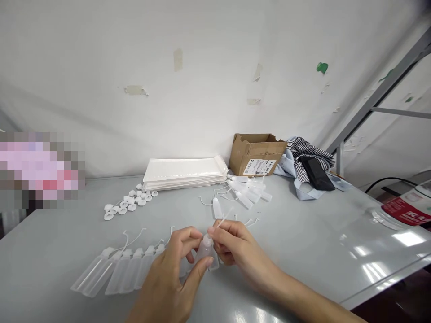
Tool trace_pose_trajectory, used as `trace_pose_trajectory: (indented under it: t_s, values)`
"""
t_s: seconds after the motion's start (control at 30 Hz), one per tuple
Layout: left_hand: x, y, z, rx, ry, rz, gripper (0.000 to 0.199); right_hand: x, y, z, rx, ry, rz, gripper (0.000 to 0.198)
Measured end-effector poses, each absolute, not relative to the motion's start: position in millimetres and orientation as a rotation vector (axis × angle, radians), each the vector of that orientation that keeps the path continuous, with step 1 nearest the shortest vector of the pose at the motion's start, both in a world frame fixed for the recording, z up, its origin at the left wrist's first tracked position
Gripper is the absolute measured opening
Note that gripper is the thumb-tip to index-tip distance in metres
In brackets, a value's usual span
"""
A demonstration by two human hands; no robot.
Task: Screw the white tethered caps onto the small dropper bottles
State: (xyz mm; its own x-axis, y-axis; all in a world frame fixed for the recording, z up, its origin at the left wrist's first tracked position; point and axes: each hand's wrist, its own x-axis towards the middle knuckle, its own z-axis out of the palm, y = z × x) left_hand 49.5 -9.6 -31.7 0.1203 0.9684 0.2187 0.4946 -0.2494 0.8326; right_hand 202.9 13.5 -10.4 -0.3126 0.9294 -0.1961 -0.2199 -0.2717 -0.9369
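Observation:
A small translucent plastic squeeze bottle (205,249) is tilted upright between the fingers and thumb of my left hand (175,264), which is closed around its body. At the bottle's neck, my right hand (237,243) pinches a thin white plastic strap (225,218) whose end sticks up past the fingers. Whether a cap is on the strap is hidden by the fingertips. To the left, a row of similar bottles (129,271) with white tops and thin straps lies on the grey table (54,251). Part of that row is hidden behind my left hand.
Loose white caps (131,202) are scattered at the left. Beyond my hands lie one bottle (217,208) and a pile of bottles (251,194). Flat white envelopes (185,172), a cardboard box (256,157), cloth (289,163) with a black phone-like object (316,173), and a large labelled bottle (407,208) stand around.

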Motion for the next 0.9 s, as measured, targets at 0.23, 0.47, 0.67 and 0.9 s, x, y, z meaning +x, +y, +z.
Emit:
trace_pose_trajectory:
  t_s: [0.23, 0.47, 0.67, 0.9]
  values:
    - [45.9, -5.9, -36.6, 2.003, 1.317, 1.128, 0.016, 205.2, 15.7, -12.9, -1.036, -1.093, 1.749, 0.045]
    - [44.1, -6.3, -29.0, 1.952, 1.399, 1.115, 0.013, 207.5, 18.3, -18.9, -1.056, -1.199, 1.699, 0.052]
    - [42.5, -8.9, -23.8, 1.879, 1.427, 1.095, 0.016, 210.0, 18.5, -18.7, -0.98, -1.346, 1.684, 0.057]
    - [42.6, -6.1, -18.1, 1.705, 1.45, 1.1, 0.019, 204.2, 2.3, -21.5, -1.103, -1.541, 0.972, 0.027]
